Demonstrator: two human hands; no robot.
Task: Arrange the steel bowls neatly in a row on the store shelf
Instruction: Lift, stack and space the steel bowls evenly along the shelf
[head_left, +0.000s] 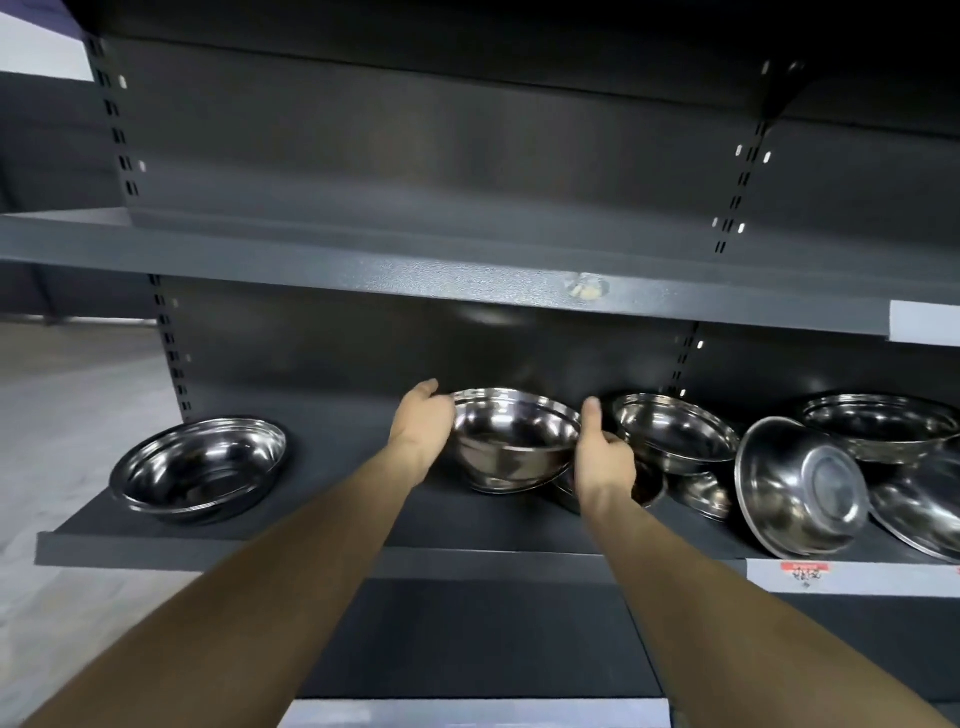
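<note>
A steel bowl (514, 441) sits upright at the middle of the dark shelf (311, 540), held between both hands. My left hand (423, 426) grips its left rim and my right hand (602, 462) grips its right rim, thumb up. One bowl (200, 470) stands alone at the shelf's left end. To the right lies a jumble: an upright bowl (675, 431) stacked on others, a bowl tipped on its side (800, 488), and a wide bowl (878, 426) behind. Part of another bowl (649, 486) shows under my right hand.
An upper shelf (363, 265) overhangs the bowls closely. Slotted uprights (174, 353) run down the back panel. A price label (802, 571) sits on the shelf's front edge at the right. Bare shelf lies between the left bowl and the held one. Grey floor (67, 415) shows at left.
</note>
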